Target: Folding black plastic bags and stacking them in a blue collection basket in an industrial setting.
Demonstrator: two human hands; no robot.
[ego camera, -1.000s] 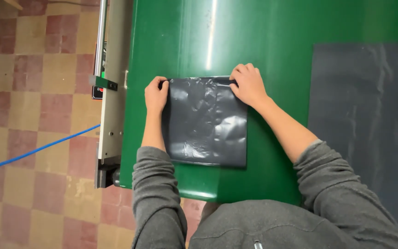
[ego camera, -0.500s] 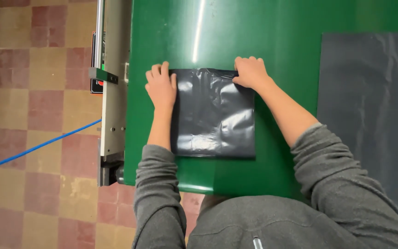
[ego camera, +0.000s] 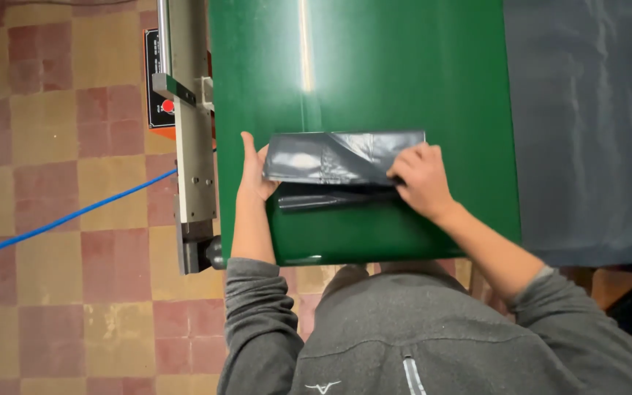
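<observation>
The folded black plastic bag (ego camera: 341, 164) lies on the green desk (ego camera: 374, 66), close to its near edge and nearer its left edge than its right. The bag forms a wide, short strip; its upper layer is folded toward me, and a thinner pleated fold shows below it. Beyond the bag, the green surface runs open up to the top of the view. A narrow band of green remains between the bag and the near edge.

My left hand (ego camera: 254, 170) sits at the bag's left end, fingers extended upward, thumb at the folded edge; the grip is loose and mostly open. Whether any finger passes beneath the plastic cannot be determined. My right hand (ego camera: 420, 178) lies on the bag's right portion, fingers curled and pressing on the fold; the fingertips are partly hidden in the plastic, so a pinch cannot be confirmed.

Left of the desk stands a grey metal frame (ego camera: 193, 132) with a red-buttoned control box (ego camera: 159, 110). A blue cable (ego camera: 60, 219) crosses the tiled floor (ego camera: 53, 307). A dark grey sheet (ego camera: 587, 124) adjoins the desk's right edge, cut off by the frame.
</observation>
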